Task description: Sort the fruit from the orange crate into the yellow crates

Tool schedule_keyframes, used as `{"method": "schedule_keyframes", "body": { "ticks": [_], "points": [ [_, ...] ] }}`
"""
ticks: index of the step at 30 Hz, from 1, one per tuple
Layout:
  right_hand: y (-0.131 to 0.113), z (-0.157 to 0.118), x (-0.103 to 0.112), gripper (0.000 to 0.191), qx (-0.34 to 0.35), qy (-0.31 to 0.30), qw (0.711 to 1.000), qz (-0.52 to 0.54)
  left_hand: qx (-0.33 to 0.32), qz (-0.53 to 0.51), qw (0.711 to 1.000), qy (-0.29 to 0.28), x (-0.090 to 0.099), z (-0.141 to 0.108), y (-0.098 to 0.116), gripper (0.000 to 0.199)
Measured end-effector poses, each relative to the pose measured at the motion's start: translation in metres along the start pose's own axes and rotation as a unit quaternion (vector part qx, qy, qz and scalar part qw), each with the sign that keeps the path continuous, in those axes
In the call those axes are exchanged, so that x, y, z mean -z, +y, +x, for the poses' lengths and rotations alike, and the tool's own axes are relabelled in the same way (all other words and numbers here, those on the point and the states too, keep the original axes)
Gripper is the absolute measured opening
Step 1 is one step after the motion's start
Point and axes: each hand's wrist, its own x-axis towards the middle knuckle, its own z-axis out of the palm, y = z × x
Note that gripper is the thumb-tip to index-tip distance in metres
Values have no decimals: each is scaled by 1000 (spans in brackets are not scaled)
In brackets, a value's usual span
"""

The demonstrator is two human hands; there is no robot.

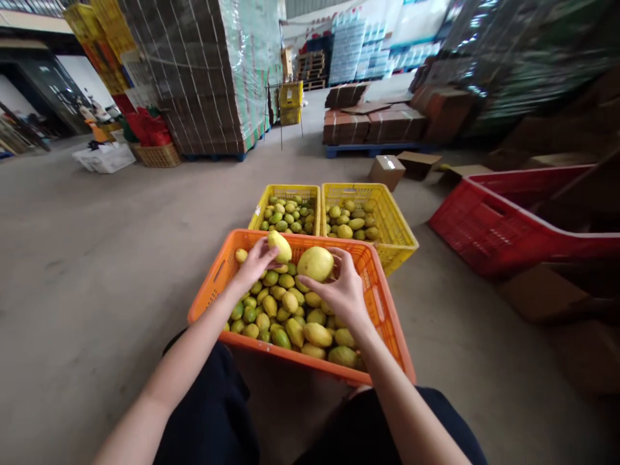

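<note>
My left hand (259, 261) grips a pale yellow lemon (279, 247) over the far left part of an orange plastic crate (213, 287). In my right hand (345, 284) is a larger, rounder yellow lemon (315, 264), held between thumb and fingers above the crate's right half. Below both hands lie many green and yellow lemons (294, 330) of mixed sizes, with bigger ones toward the near right. The two held fruits are close to each other but apart.
Beyond the orange crate stand two yellow crates (320, 210) side by side, both with similar fruit. A red crate (484, 219) is at the right, near cardboard boxes (386, 171). Wrapped stacks on pallets (194, 71) rise behind. My knees flank the orange crate.
</note>
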Motion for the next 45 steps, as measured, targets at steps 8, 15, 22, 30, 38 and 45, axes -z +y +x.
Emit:
{"method": "schedule_keyframes", "body": {
  "ticks": [8,15,22,30,38,45],
  "points": [
    [6,1,-6,58,149,76,969,-183,-178,157,970,49,-13,-12,-30,45],
    [6,3,-20,49,223,60,950,-209,-290,249,916,123,-2,-7,-22,40],
    [2,8,-33,73,77,53,995,26,-247,196,941,121,-4,-6,-16,45],
    [-9,27,-30,50,-247,-32,858,449,-196,139,964,110,-4,-4,-18,44],
    [-8,21,-37,45,-290,-60,831,471,-238,182,952,65,-10,-10,-25,42],
    [-10,19,-39,48,-292,-70,827,476,-210,172,961,60,-11,-12,-25,43]
  ]
}}
